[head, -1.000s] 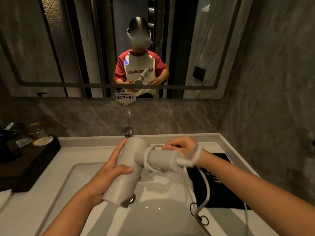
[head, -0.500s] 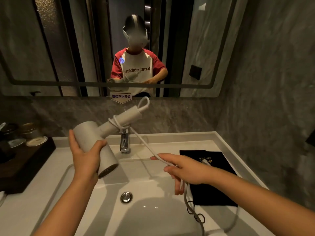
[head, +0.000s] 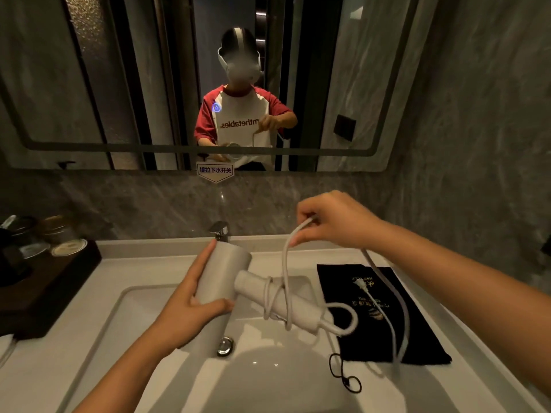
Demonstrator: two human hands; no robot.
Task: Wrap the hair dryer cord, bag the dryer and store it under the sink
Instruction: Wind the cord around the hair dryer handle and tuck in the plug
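Both hands are busy over the basin: the left hand [head: 190,308] is clasped around the barrel of the one hair dryer [head: 226,275], holding it level above the sink [head: 125,305], and the right hand [head: 334,222], raised above and to the right of it, pinches the white cord [head: 284,263] between thumb and fingertips. Below the right hand the cord drops to the dryer's handle [head: 298,305], where about three turns are wound on, none of them snug. Past the pinch, the rest of the cord trails under the right forearm and down in a long slack loop, with the plug [head: 362,286] lying on the black drawstring bag [head: 384,311].

My guess is that the turns could slide toward the handle's end and spill off if the right hand eases its pull, since they sit loosely. The free length could also drag the plug across the bag, or snag the bag's drawstring [head: 343,374] as it is drawn in.

One bag lies flat on the tabletop [head: 298,257], under the right forearm. One faucet [head: 220,231] stands beyond the left hand, and one drain plug [head: 225,347] sits below the dryer. Far left of the left hand, a dark tray [head: 59,284] holds several lidded jars, too dim to count.
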